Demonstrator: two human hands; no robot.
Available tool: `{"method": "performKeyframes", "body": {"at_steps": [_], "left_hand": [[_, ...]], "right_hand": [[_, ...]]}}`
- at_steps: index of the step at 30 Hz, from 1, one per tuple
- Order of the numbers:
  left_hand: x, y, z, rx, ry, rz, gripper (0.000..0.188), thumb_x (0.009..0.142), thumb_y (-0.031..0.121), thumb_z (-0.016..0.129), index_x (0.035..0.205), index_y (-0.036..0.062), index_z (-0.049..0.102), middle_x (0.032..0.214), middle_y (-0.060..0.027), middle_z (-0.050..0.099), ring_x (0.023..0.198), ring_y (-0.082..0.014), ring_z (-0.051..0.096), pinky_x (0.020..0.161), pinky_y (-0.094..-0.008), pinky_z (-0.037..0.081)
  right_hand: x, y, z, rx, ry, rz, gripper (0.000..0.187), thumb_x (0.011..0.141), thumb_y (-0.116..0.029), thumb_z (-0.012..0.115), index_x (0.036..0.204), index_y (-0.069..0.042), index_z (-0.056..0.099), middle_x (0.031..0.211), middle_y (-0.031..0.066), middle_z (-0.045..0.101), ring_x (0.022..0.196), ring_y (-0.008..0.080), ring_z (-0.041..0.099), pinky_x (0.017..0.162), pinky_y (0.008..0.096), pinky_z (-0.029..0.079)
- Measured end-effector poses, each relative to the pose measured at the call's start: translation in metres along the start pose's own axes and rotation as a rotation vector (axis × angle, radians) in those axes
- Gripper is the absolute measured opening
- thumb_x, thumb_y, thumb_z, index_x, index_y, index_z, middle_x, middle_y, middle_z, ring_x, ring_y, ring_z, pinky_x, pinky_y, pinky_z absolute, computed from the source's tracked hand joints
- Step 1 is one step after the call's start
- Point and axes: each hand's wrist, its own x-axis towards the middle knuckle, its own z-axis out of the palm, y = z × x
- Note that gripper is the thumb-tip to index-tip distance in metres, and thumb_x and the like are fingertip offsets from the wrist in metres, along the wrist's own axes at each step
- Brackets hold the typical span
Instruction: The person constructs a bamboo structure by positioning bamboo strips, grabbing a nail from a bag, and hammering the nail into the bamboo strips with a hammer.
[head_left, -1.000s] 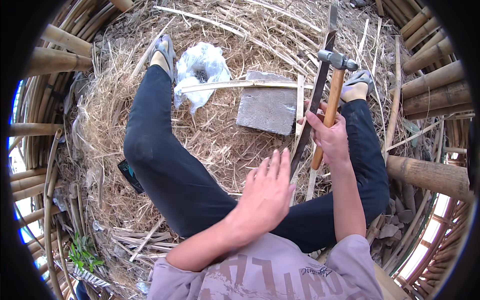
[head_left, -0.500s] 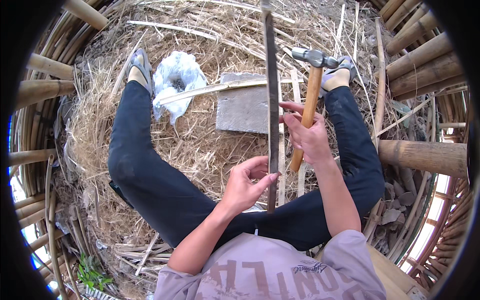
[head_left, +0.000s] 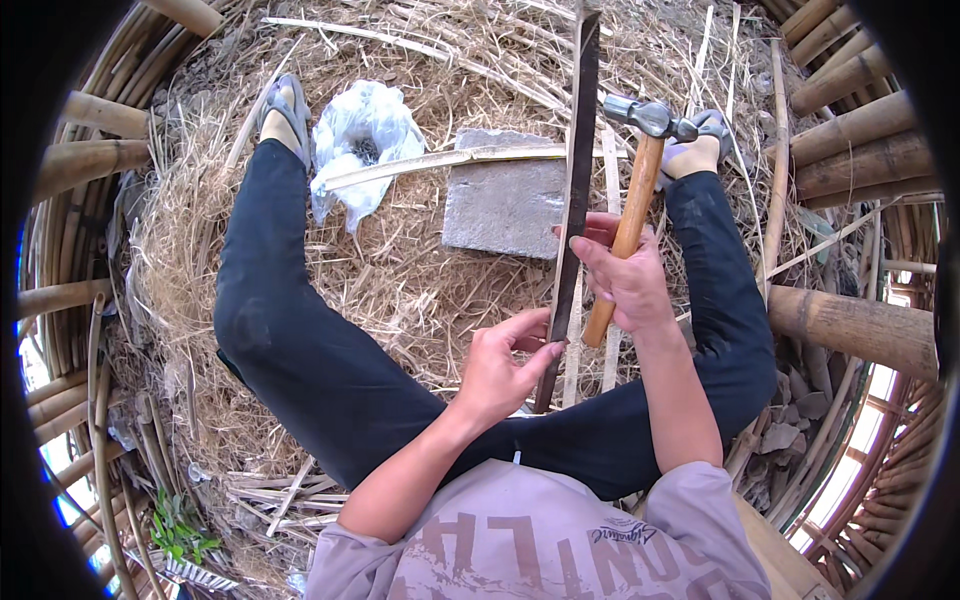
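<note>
My left hand point(head_left: 505, 365) pinches the lower part of a long dark bamboo strip point(head_left: 580, 140) between thumb and fingers. The strip stands nearly lengthwise in front of me, its top leaning slightly right, with a pale edge along its left side. Higher up, the thumb and fingers of my right hand point(head_left: 634, 285) close on the same strip. That hand also carries a ball-peen hammer point(head_left: 637, 195), its wooden handle across the palm and its metal head pointing away from me. Beyond the strip, a grey block point(head_left: 500, 215) lies on the ground, with a pale bamboo strip point(head_left: 440, 162) across it.
A clear plastic bag point(head_left: 368, 128) with dark contents sits left of the block, near my left foot. Straw and shavings point(head_left: 400, 300) cover the ground. Bamboo pole walls point(head_left: 850, 150) rise on both sides, and a thick pole point(head_left: 850, 328) juts in beside my right knee.
The dark strip has tilted, its top swinging right, and more of its dark face shows. My right hand's fingers have closed on it, the hammer still in that hand.
</note>
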Motion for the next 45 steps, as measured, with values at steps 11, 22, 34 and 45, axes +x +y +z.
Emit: {"method": "performKeyframes", "body": {"at_steps": [11,22,34,45], "left_hand": [[0.002,0.000,0.007,0.024,0.047,0.015,0.035,0.088,0.003,0.072,0.121,-0.0043,0.065,0.099,-0.0138,0.075,0.088,-0.0191,0.074,0.081,-0.0311,0.057],[0.000,-0.004,0.005,0.032,0.068,0.040,0.034,0.088,0.001,0.070,0.121,-0.0061,0.065,0.098,-0.0130,0.076,0.086,-0.0170,0.074,0.077,-0.0295,0.057],[0.000,-0.002,0.003,-0.306,0.086,-0.018,0.037,0.094,-0.003,0.063,0.130,-0.0083,0.056,0.106,-0.0162,0.072,0.097,-0.0193,0.071,0.087,-0.0331,0.059],[0.004,0.003,-0.020,-0.701,0.406,0.107,0.031,0.095,-0.001,0.065,0.125,-0.0063,0.057,0.104,-0.0166,0.071,0.093,-0.0195,0.071,0.086,-0.0320,0.059]], "right_hand": [[0.000,0.010,-0.003,0.213,0.071,0.056,0.013,0.087,-0.006,0.079,0.093,-0.006,0.067,0.071,-0.0028,0.059,0.044,0.0014,0.042,0.039,0.0200,0.032],[0.000,0.008,-0.011,0.336,0.106,0.155,0.011,0.090,-0.007,0.075,0.086,-0.009,0.064,0.075,-0.0043,0.060,0.047,0.0008,0.039,0.043,0.0196,0.031],[0.001,-0.011,-0.023,0.350,0.006,0.134,0.009,0.093,-0.009,0.072,0.094,-0.004,0.064,0.083,0.0009,0.061,0.048,-0.0001,0.036,0.041,0.0186,0.030],[-0.029,-0.047,-0.066,0.144,-0.093,-0.018,0.010,0.094,-0.008,0.069,0.098,-0.007,0.060,0.091,0.0062,0.064,0.046,-0.0008,0.037,0.039,0.0167,0.031]]}}
